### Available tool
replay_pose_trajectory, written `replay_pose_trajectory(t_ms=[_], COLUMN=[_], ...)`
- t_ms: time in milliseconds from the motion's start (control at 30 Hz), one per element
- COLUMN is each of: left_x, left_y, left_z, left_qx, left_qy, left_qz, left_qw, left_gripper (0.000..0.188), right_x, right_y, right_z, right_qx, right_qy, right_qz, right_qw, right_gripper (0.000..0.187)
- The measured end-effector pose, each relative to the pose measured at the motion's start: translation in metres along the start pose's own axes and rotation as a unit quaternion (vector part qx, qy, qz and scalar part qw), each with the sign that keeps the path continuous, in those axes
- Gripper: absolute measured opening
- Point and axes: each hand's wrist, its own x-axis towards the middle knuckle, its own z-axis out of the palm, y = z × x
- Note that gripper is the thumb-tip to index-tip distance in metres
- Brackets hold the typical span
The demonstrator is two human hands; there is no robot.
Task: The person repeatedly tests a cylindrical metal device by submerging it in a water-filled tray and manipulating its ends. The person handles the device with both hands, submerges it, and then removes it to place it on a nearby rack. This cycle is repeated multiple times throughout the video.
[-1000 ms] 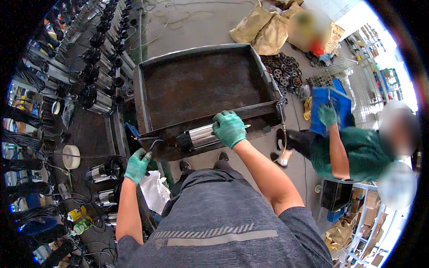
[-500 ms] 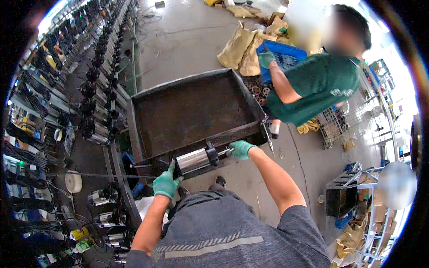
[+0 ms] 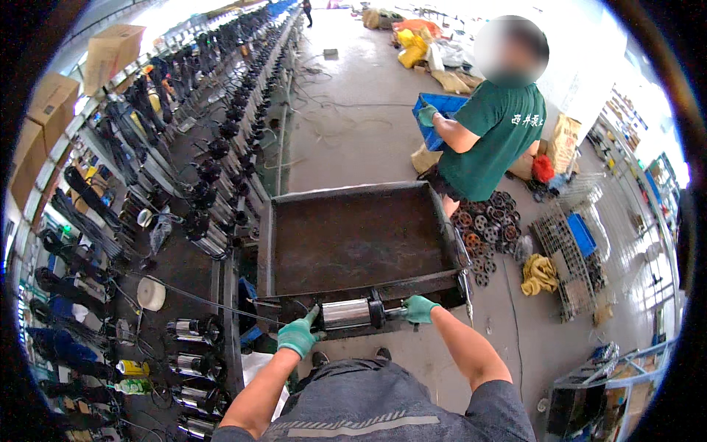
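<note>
A shiny steel cylinder-shaped motor [image 3: 346, 314] with black end pieces lies sideways in front of me, at the near edge of a dark metal tray bench [image 3: 353, 236]. My gloved left hand [image 3: 297, 336] grips its left black end, one finger stretched along it. At the other end, beyond a black flange [image 3: 378, 308], my gloved right hand [image 3: 420, 309] is closed around the short metal piece that sticks out. The glove hides most of that piece, so I cannot tell whether it is a shaft or a tool. A dark cable [image 3: 213, 300] runs in from the left toward the motor.
Several similar motors [image 3: 193, 364] lie at my left, by a white roll [image 3: 151, 293]. Long rows of motors stretch away beyond. Past the bench, a co-worker in a green shirt [image 3: 508, 140] carries a blue tub [image 3: 434, 140]. Round metal parts [image 3: 490, 228] are heaped on the floor.
My view has tilted up, so the bench and motor sit lower and farther right. The co-worker has turned away and moved off with the tub. Both my hands stay on the motor.
</note>
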Motion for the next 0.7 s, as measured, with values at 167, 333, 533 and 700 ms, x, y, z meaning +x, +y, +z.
replay_pose_trajectory(t_ms=[167, 333, 533, 700], left_x=[-0.005, -0.009, -0.009, -0.009], left_y=[-0.002, 0.004, 0.003, 0.011], left_z=[-0.002, -0.005, -0.003, -0.009], left_qx=[-0.007, -0.009, 0.000, 0.004], left_qy=[-0.020, -0.027, -0.018, -0.023], left_qz=[-0.023, -0.030, -0.025, -0.027], left_qw=[1.000, 0.999, 1.000, 0.999], left_gripper=[0.088, 0.087, 0.086, 0.085], right_x=[-0.008, -0.014, -0.023, -0.006], right_y=[-0.008, -0.002, -0.031, 0.007], right_z=[-0.013, -0.014, -0.010, -0.008], right_qx=[0.377, 0.196, -0.236, 0.154], right_qy=[-0.078, -0.083, 0.103, -0.082], right_qz=[0.081, -0.026, -0.024, 0.013], right_qw=[0.920, 0.977, 0.966, 0.985], right_gripper=[0.045, 0.025, 0.019, 0.028])
